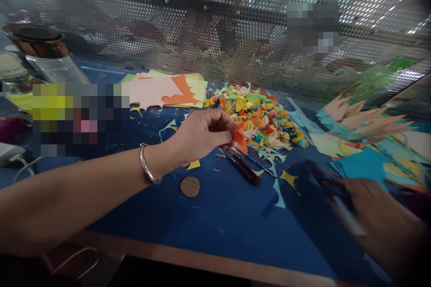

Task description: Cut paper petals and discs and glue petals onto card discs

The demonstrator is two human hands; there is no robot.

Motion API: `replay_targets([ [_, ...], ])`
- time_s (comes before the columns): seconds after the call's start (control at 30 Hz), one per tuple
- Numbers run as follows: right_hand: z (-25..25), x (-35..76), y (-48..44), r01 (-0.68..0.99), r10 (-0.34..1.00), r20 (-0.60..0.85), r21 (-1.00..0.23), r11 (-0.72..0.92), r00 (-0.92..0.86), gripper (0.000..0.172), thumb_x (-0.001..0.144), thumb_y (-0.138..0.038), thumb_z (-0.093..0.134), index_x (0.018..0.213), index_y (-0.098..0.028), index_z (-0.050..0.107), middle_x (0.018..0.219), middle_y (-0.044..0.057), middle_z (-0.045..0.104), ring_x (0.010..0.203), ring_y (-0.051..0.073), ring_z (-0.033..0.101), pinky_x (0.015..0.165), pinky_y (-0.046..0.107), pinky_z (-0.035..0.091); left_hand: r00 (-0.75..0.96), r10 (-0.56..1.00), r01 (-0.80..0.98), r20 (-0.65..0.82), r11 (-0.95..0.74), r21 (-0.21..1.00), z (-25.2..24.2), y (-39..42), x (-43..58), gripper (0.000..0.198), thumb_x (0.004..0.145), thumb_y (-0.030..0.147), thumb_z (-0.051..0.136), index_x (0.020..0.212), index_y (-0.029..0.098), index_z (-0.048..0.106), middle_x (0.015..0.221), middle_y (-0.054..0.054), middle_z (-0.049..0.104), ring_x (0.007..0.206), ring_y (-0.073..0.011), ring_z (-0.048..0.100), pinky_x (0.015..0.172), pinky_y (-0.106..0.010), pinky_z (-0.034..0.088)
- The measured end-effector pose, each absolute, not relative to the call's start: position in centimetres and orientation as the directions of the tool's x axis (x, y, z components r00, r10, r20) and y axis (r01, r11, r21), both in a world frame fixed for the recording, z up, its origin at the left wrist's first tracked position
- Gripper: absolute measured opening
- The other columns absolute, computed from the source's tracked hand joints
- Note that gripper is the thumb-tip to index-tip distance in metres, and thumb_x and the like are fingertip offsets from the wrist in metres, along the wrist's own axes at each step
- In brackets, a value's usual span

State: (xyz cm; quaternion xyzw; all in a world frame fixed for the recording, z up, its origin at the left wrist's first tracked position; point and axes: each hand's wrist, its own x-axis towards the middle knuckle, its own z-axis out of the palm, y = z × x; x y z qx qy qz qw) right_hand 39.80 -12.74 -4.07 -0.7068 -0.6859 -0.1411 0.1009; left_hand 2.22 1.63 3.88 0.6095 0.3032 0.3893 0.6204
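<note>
Right at the left hand's (pixel 198 136) fingertips, there's a scrap of orange paper (pixel 240 138)! Thumb and forefinger are drawn close together; whether they actually pinch it, I can't tell. Just beyond spreads a heap of coloured paper bits (pixel 261 114). And the right hand (pixel 373 208), well apart from the left, is wrapped round a dark, blurred tool (pixel 332 188). Between the hands lies a dark red handle (pixel 248 172); below the left hand, a brown disc (pixel 190 187). Past the left hand, stacked paper sheets (pixel 150 89); past the right, peach paper points (pixel 357 119).
</note>
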Motion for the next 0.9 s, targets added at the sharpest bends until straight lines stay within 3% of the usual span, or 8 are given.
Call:
replay_targets([
  [0.07, -4.9, 41.4, -12.5, 0.997, 0.962, 0.273, 0.074, 0.003, -0.023, 0.020, 0.086, -0.035, 0.061, 0.104, -0.027, 0.061, 0.099, 0.019, 0.068, 0.091, 0.034, 0.072, 0.076, 0.048, 0.054, 0.511, 0.854, -0.077, 0.097, -0.066, 0.995, 4.0, 1.3, 1.9, 0.012, 0.074, 0.005, 0.067, 0.075, 0.016, 0.062, 0.067, 0.001, 0.065, 0.061, -0.0071, 0.059, 0.061, -0.022, 0.049],
  [0.23, -5.1, 43.5, -12.2, 0.992, 0.963, 0.259, -0.080, 0.097, -0.073, 0.029, 0.078, -0.040, 0.074, 0.103, -0.032, 0.065, 0.098, 0.017, 0.071, 0.091, 0.035, 0.073, 0.078, 0.050, 0.054, 0.502, 0.858, -0.013, 0.110, -0.120, 0.993, 2.9, 1.0, 0.5, 0.010, 0.073, 0.011, 0.071, 0.077, 0.016, 0.063, 0.067, 0.001, 0.065, 0.061, -0.0075, 0.058, 0.059, -0.022, 0.047],
  [0.37, -2.9, 41.5, -12.3, 0.977, 0.937, 0.309, -0.081, 0.195, -0.161, 0.026, 0.084, -0.041, 0.072, 0.110, -0.037, 0.066, 0.105, 0.014, 0.073, 0.094, 0.034, 0.073, 0.082, 0.052, 0.055, 0.464, 0.875, 0.002, 0.139, -0.159, 0.987, 1.5, 1.4, -0.3, 0.009, 0.074, 0.017, 0.071, 0.080, 0.016, 0.064, 0.071, 0.000, 0.067, 0.063, -0.0086, 0.059, 0.060, -0.024, 0.047],
  [0.43, -1.1, 38.5, -11.7, 0.980, 0.941, 0.307, -0.088, 0.179, -0.144, 0.023, 0.089, -0.042, 0.067, 0.111, -0.039, 0.066, 0.110, 0.012, 0.073, 0.094, 0.032, 0.073, 0.077, 0.049, 0.057, 0.462, 0.873, 0.015, 0.156, -0.183, 0.983, 1.1, 1.7, -0.5, 0.009, 0.075, 0.019, 0.070, 0.081, 0.016, 0.065, 0.072, 0.000, 0.067, 0.062, -0.0084, 0.058, 0.060, -0.024, 0.046],
  [0.5, 0.8, 34.3, -10.4, 0.950, 0.920, 0.310, -0.118, 0.289, -0.241, 0.019, 0.091, -0.048, 0.064, 0.106, -0.037, 0.069, 0.103, 0.009, 0.075, 0.081, 0.029, 0.074, 0.063, 0.042, 0.058, 0.466, 0.866, 0.025, 0.180, -0.216, 0.976, 1.0, 1.7, -0.5, 0.008, 0.075, 0.019, 0.069, 0.081, 0.016, 0.065, 0.073, 0.000, 0.067, 0.063, -0.0083, 0.058, 0.060, -0.023, 0.046],
  [0.6, 2.8, 27.6, -7.5, 0.892, 0.888, 0.306, -0.189, 0.410, -0.343, 0.026, 0.100, -0.043, 0.049, 0.101, -0.028, 0.069, 0.098, 0.009, 0.075, 0.083, 0.026, 0.074, 0.070, 0.040, 0.059, 0.471, 0.857, 0.076, 0.207, -0.273, 0.959, 0.8, 1.6, -0.5, 0.006, 0.076, 0.016, 0.065, 0.081, 0.016, 0.066, 0.074, 0.000, 0.069, 0.064, -0.0084, 0.060, 0.061, -0.023, 0.047],
  [0.7, 2.9, 23.2, -4.6, 0.821, 0.838, 0.292, -0.220, 0.527, -0.460, 0.023, 0.100, -0.036, 0.051, 0.097, -0.022, 0.069, 0.094, 0.009, 0.074, 0.086, 0.025, 0.072, 0.077, 0.039, 0.058, 0.462, 0.854, 0.140, 0.240, -0.337, 0.931, 0.7, 1.4, -0.5, 0.008, 0.076, 0.013, 0.062, 0.082, 0.016, 0.067, 0.075, 0.000, 0.069, 0.063, -0.0082, 0.059, 0.060, -0.022, 0.047],
  [0.9, 0.4, 21.3, -1.9, 0.817, 0.837, 0.215, -0.195, 0.543, -0.504, 0.016, 0.097, -0.030, 0.056, 0.098, -0.019, 0.067, 0.100, 0.011, 0.069, 0.090, 0.025, 0.068, 0.079, 0.040, 0.056, 0.422, 0.859, 0.143, 0.289, -0.379, 0.914, 0.8, 1.6, -0.4, 0.005, 0.079, 0.015, 0.062, 0.081, 0.017, 0.066, 0.075, 0.001, 0.068, 0.063, -0.0079, 0.057, 0.059, -0.022, 0.046],
])
